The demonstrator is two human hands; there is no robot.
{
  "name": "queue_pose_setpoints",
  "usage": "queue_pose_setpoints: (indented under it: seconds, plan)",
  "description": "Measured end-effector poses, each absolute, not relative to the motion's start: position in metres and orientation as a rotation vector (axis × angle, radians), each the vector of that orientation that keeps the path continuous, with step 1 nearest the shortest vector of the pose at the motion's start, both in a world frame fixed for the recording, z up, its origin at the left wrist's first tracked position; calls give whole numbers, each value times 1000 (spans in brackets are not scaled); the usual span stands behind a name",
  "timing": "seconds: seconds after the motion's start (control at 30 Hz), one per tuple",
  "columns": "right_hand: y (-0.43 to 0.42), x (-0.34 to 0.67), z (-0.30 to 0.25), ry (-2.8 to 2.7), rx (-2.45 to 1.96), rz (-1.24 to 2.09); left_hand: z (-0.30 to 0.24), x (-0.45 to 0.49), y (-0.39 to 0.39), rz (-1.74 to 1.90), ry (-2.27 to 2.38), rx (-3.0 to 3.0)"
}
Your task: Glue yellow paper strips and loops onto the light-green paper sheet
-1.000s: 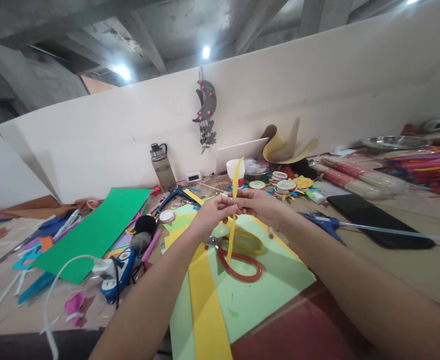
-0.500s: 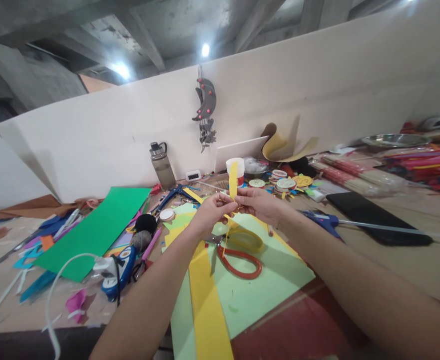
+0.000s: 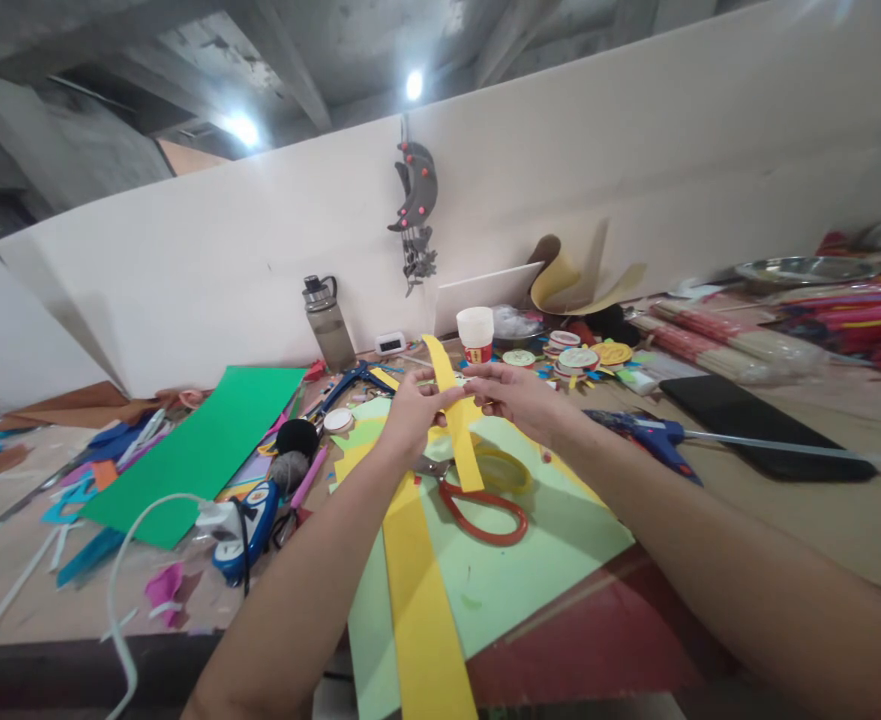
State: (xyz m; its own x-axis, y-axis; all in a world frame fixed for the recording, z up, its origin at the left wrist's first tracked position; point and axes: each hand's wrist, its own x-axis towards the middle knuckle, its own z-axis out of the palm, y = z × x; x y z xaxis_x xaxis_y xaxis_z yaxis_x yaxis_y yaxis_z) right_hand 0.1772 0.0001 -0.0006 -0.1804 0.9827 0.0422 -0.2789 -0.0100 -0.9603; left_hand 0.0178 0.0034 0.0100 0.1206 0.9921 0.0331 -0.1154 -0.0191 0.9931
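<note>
My left hand (image 3: 410, 412) and my right hand (image 3: 511, 397) meet above the table, both pinched on a narrow yellow paper strip (image 3: 456, 425). The strip shows its flat face, running from above my fingers down and to the right. Below it lie scissors (image 3: 485, 505) with a red and a yellow handle loop. They rest on a light green sheet (image 3: 515, 570), beside a long yellow paper band (image 3: 421, 600).
A large green sheet (image 3: 200, 450), a blue glue gun (image 3: 249, 520) with a white cord and paper scraps lie at left. Another blue glue gun (image 3: 646, 432) and a black pad (image 3: 762, 428) lie at right. A water bottle (image 3: 327, 325), a paper cup (image 3: 476, 334) and round paper discs stand against the white back board.
The strip has turned from edge-on and upright to flat-faced and slanted between my fingers. My hands have stayed together, shifting slightly upward in the picture.
</note>
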Motion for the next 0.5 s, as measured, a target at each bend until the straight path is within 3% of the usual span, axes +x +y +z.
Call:
queue_pose_setpoints:
  seconds: [0.23,0.5]
  plan:
    - [-6,165,-9,-1414,-958,1474,7,6,15,1323,933,1165]
    - [-11,158,-19,-1792,-1057,1237,5,2,16,1313,919,1147]
